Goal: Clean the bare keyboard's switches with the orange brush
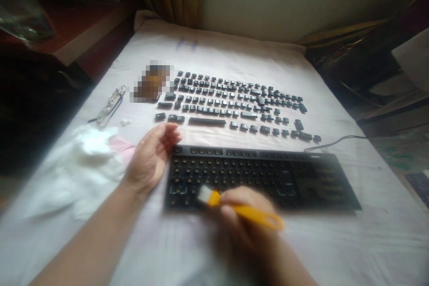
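A black keyboard (315,178) with its keycaps off lies on the white cloth, bare key sockets showing over most of it. My left hand (150,156) is cupped against its left edge, the fingers curled around the upper left corner. In my right hand (248,214) is a paint brush (241,210) with a yellow handle and pale bristles. Its bristles are over the lower left sockets; blur hides whether they touch. Beyond the keyboard, removed black keycaps (219,111) lie in rows, a long spacebar (207,121) among them in the nearest row.
Left of my left hand lies a crumpled white cloth (83,161) with a pink patch. Eyeglasses (109,107) and a pixelated object (150,82) are farther back. A cable (335,141) runs off to the right. A reddish-brown wooden surface (77,31) stands at the upper left.
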Tool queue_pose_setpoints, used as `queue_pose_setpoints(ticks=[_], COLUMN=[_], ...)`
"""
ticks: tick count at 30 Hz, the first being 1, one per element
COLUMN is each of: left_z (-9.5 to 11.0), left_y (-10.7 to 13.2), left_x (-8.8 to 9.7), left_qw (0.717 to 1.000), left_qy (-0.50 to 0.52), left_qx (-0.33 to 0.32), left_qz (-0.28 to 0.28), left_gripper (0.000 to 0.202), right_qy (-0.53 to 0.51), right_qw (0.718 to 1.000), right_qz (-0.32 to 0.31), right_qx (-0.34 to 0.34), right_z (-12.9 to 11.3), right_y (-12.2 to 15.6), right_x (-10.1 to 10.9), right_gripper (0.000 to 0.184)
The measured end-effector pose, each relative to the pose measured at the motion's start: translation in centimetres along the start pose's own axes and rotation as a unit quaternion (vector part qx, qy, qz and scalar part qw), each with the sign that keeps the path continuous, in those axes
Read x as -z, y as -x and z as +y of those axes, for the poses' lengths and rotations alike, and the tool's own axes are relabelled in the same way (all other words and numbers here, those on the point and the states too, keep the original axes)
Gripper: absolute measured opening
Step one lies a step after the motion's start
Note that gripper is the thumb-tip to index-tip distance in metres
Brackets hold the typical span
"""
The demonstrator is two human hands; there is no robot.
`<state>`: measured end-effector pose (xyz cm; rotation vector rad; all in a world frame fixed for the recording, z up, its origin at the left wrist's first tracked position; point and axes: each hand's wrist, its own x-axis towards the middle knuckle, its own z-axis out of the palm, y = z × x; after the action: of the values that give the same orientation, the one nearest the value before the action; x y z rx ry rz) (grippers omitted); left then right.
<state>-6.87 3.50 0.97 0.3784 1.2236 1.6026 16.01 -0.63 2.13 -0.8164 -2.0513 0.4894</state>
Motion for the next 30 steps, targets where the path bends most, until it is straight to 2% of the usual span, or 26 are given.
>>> queue_pose_setpoints(ticks=[5,12,18,24,30], left_z=[-0.02,0.02,-0.07,0.0,0.14], left_y=[0.03,-0.02,-0.02,0.0,0.04], left_x=[0.0,0.24,0.15,0.06,-0.1], left_qw=[1.0,1.0,1.0,1.0,1.0], left_qy=[0.001,-0.003,-0.005,-0.012,-0.009], left_qx=[-0.001,0.0,-0.005,-0.004,-0.002], left_qz=[-0.002,-0.008,-0.009,-0.005,-0.002], left_gripper=[0.035,0.034,0.032,0.03,0.031], right_qy=[-0.017,-0.036,-0.011,-0.028,-0.06], right_qw=[1.0,0.999,1.0,1.0,0.998], right_qz=[-0.009,0.038,-0.001,0.0,0.026], right_qx=[0.0,-0.012,-0.003,-0.003,-0.015], right_z=[-0.15,-0.11,-0.07,-0.35,-0.36], right_y=[-0.04,0.44,0.19,0.02,0.36], right_x=[-0.07,0.09,-0.03,-0.13,-0.22], right_gripper=[0.02,0.009,0.017,0.023,0.017])
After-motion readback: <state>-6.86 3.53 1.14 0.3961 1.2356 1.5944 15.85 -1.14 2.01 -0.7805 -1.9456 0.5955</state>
